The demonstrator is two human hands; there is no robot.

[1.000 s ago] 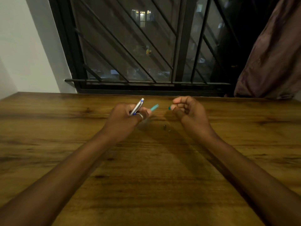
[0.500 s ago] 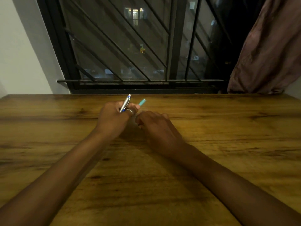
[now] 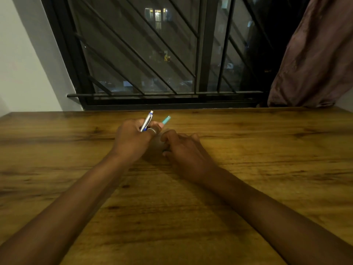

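Holding a silver pen [image 3: 146, 121] and teal tube [image 3: 166, 119], the left grip [image 3: 133, 139] is closed; for the right grip [image 3: 185, 152] I cannot tell.

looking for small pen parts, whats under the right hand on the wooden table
Only shadowed brown wooden table shows around the right hand, which lies palm down with fingers curled. Whatever is beneath the palm and fingers is covered, so any small part there cannot be seen.
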